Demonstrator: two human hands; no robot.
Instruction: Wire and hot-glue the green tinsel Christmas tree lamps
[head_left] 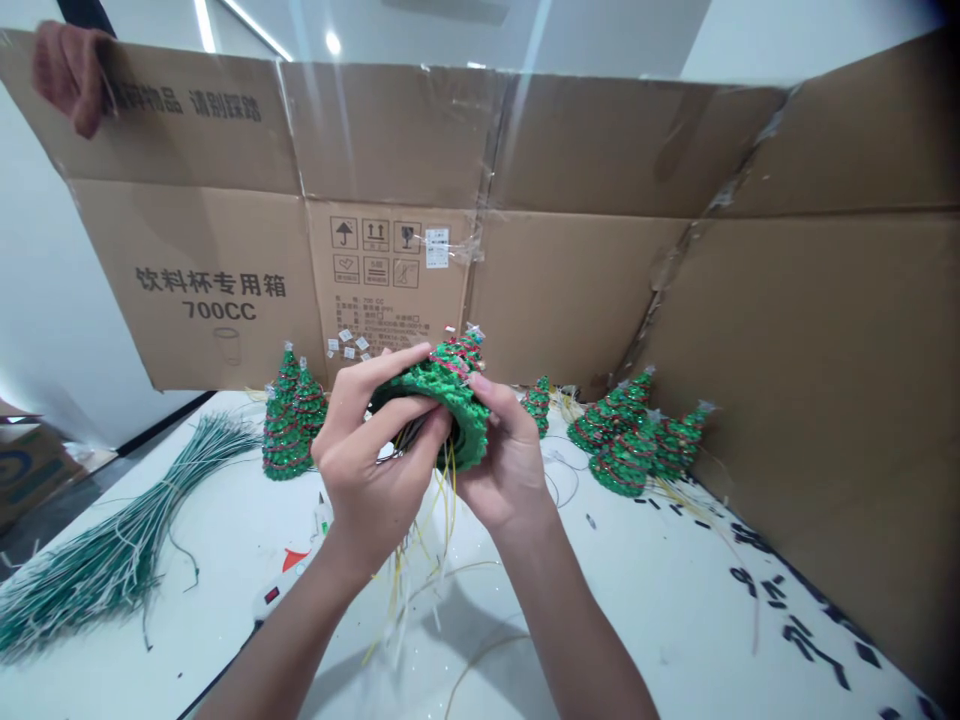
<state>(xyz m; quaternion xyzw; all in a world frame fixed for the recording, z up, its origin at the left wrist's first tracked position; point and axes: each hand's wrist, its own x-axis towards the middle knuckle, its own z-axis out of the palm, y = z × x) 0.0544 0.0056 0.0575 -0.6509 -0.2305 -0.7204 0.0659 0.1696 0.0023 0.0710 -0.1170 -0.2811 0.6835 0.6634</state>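
"饮料杯专用箱 700CC" on cardboard carton [570, 290]

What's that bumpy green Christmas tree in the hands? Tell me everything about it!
The small bumpy green Christmas tree looks made of tiny beads, with red strands winding round it. It lies tilted between the left hand and right hand, its dark hollow base toward the left hand. Thin yellow and white wires hang down from inside it.

The inside of the green beaded tree [446, 395] is hidden behind the left hand's fingers [379, 370].
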